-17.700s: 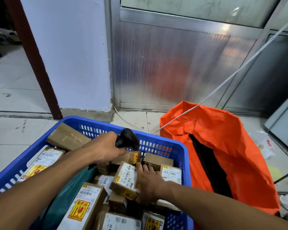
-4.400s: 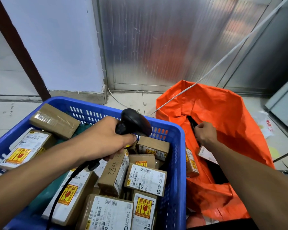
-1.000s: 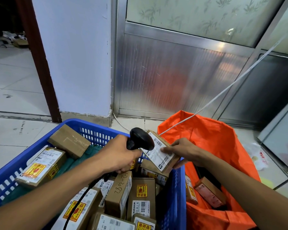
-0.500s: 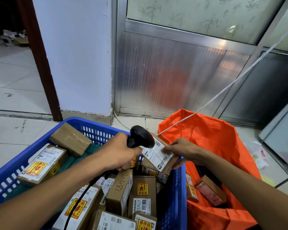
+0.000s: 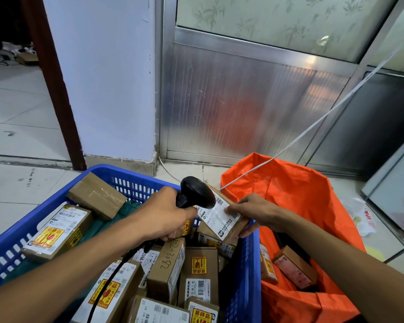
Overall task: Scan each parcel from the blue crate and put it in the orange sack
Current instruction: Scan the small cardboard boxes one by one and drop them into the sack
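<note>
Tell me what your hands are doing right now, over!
Left hand grips scanner, aimed at label. Right hand holds parcel over blue crate rim. Orange sack open beside, nothing in the way.

Since 4.4 s ago: right hand (image 5: 250,209) out of sack (image 5: 301,206), now gripping a parcel (image 5: 222,217) above crate (image 5: 250,264) corner, label up. Scanner (image 5: 196,192) in left hand (image 5: 166,213) swung over to that label, head just above barcode. Another parcel (image 5: 294,266) added inside sack. Over the last 1 s, barely any shift.
</note>
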### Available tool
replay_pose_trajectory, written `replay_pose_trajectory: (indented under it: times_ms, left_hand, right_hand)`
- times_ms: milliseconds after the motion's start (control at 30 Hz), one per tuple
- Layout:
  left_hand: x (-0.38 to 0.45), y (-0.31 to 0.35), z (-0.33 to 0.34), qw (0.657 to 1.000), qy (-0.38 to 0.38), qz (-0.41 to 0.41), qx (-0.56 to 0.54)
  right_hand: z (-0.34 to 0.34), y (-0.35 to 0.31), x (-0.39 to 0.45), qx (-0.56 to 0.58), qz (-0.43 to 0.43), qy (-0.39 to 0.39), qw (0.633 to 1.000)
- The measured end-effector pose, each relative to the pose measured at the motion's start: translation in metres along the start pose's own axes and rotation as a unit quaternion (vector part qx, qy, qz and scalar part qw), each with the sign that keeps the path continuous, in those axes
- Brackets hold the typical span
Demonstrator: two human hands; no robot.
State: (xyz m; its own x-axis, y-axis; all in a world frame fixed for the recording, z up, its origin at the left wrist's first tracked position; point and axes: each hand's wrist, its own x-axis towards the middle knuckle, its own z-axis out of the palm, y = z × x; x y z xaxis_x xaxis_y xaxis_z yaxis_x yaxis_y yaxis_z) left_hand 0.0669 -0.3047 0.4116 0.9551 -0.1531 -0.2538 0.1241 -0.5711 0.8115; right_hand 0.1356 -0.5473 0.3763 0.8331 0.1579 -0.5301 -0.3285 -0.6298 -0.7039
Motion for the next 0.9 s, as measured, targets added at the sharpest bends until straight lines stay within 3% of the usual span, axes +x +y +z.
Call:
replay_pose_trajectory:
  times_ms: [900]
  left_hand:
    - [-0.0016, 0.0017, 0.0006, 1.000, -0.007, -0.013, -0.001]
  right_hand:
    - [0.0007, 0.0021, 0.0009, -0.009, -0.004, -0.021, 1.000]
